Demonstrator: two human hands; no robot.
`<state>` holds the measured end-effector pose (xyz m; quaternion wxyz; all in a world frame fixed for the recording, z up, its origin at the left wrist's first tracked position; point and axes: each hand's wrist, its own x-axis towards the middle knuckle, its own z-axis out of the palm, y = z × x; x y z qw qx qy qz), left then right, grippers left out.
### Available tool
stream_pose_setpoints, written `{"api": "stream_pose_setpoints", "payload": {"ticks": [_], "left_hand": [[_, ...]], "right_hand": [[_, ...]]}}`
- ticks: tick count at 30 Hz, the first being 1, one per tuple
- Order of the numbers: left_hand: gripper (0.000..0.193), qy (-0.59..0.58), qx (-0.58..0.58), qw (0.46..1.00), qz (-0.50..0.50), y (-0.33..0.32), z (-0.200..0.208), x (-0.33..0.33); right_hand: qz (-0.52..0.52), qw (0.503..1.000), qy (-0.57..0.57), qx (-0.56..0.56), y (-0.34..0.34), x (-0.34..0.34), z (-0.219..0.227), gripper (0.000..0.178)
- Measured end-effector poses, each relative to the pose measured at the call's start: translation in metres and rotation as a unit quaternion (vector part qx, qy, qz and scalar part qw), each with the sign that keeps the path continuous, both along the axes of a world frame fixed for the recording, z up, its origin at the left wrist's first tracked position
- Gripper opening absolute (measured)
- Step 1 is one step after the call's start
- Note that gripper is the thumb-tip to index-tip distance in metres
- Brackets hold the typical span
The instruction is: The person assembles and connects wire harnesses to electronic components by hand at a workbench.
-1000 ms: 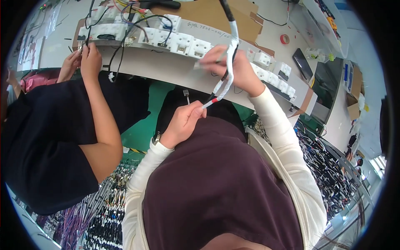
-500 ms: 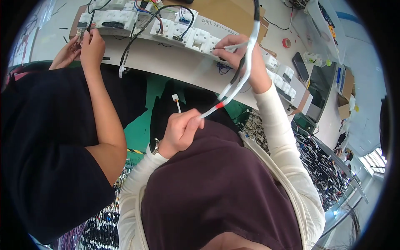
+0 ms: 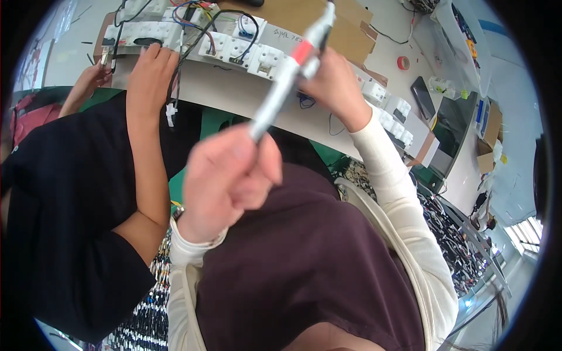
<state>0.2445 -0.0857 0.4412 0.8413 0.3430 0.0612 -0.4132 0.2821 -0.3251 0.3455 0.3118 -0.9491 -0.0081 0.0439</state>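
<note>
My left hand (image 3: 228, 175) is raised close to the camera, blurred, its fingers closed around a white-sleeved wire harness (image 3: 273, 100). A red band (image 3: 302, 52) marks the harness above that hand, and it runs up past the top edge of the picture. Behind it my right hand (image 3: 335, 82) is bent in at the row of white socket blocks (image 3: 269, 61) along the table edge. The harness covers its fingertips, so what they pinch is hidden.
At my left, a co-worker's hands (image 3: 153, 73) work at other white blocks (image 3: 134, 34) and dark wires. Cardboard (image 3: 351, 35) lies behind the blocks. Further right are a red tape roll (image 3: 403, 62), a black phone (image 3: 422, 95) and a clear bin (image 3: 462, 47). Bundled harnesses (image 3: 462, 251) hang beside me.
My left hand has risen toward the camera and left, bringing the red-banded harness up across my right hand. My right hand stays by the blocks. The co-worker's nearer hand has shifted right.
</note>
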Motion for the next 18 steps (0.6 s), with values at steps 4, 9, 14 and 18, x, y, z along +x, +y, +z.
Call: {"api": "stream_pose_setpoints", "payload": {"ticks": [4, 9, 14, 18], "left_hand": [[0.041, 0.043, -0.04, 0.991, 0.122, -0.021, -0.001, 0.043], [0.042, -0.041, -0.27, 0.962, -0.022, -0.056, -0.002, 0.111], [0.028, -0.043, -0.084, 0.991, 0.096, -0.103, 0.007, 0.125], [0.028, -0.096, -0.06, 0.992, 0.052, -0.121, 0.006, 0.132]], "right_hand": [[0.009, 0.992, -0.11, -0.055, -0.008, 0.004, -0.009, 0.048], [0.019, 0.976, 0.169, 0.135, -0.03, 0.033, -0.041, 0.05], [-0.016, 0.989, 0.084, 0.117, -0.017, 0.012, -0.026, 0.049], [-0.003, 0.996, -0.029, 0.089, -0.008, -0.002, -0.047, 0.049]]}}
